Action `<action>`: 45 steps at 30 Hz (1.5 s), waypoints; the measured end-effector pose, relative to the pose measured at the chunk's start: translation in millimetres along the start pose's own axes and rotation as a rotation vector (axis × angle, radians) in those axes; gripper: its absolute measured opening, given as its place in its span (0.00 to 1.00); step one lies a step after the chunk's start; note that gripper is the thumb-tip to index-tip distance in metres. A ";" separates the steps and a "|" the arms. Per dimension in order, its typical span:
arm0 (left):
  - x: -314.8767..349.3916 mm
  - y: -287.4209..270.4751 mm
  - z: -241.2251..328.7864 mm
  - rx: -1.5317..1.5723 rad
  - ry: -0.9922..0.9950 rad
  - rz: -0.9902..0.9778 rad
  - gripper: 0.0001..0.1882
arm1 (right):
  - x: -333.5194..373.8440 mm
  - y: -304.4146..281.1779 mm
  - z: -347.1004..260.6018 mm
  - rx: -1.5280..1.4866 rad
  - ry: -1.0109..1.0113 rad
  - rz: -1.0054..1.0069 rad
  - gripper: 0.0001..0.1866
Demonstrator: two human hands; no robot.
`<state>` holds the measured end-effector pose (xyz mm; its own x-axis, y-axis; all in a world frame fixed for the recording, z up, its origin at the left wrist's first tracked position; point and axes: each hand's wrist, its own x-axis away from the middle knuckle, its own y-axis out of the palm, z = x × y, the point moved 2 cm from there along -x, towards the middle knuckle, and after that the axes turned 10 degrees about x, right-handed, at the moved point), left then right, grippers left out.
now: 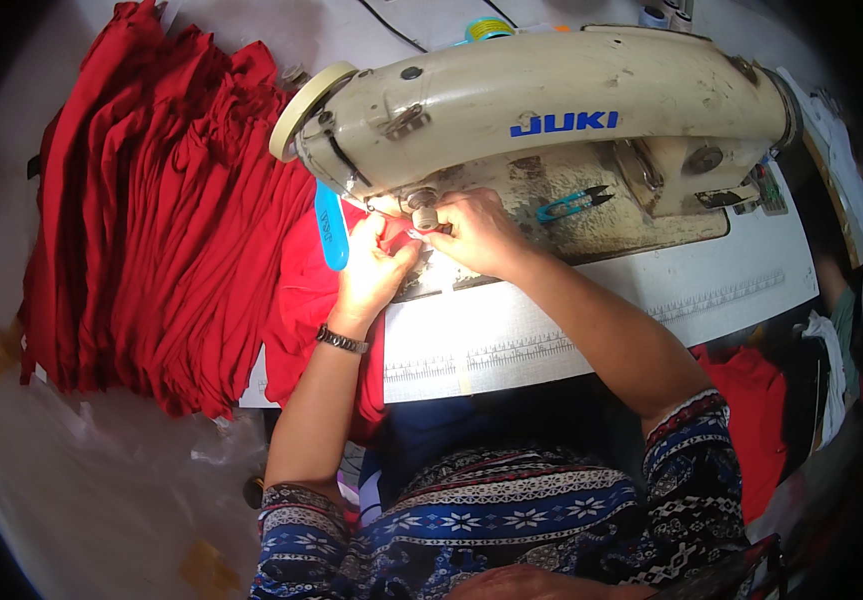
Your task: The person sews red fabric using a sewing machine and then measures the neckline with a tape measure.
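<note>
hands at the needle of a cream-coloured industrial sewing machine (551, 110). left hand (371, 275), with a dark beaded bracelet (340, 340) at the wrist, lies on the piece of red knit fabric (301, 300), its fingers (396, 255) pressed together and holding the cloth flat just left of the needle. right hand (476, 232) meets it from the right, its fingers (441, 222) pinching the fabric edge beneath the presser foot. the fabric hangs off the front edge of the white worktop (651, 290). a light blue flat plastic tool (331, 228) stands just beside the left hand. small blue-handled thread snips (571, 204) rest on the machine bed, right of the hands. a pile of folded red garments (151, 220) covers the worktop's left part.
</note>
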<state>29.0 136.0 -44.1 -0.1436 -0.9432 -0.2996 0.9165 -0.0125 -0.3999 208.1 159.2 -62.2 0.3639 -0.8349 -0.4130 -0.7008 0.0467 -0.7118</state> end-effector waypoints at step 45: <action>31.4 -22.6 22.8 -0.579 0.387 -0.376 0.41 | 34.9 -26.5 -31.6 0.452 -0.282 -0.066 0.24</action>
<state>12.3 99.2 -24.8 -0.6220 -0.7263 -0.2925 0.4556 -0.0320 -0.8896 219.9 111.5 -39.8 0.5925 -0.6670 -0.4517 -0.3593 0.2831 -0.8893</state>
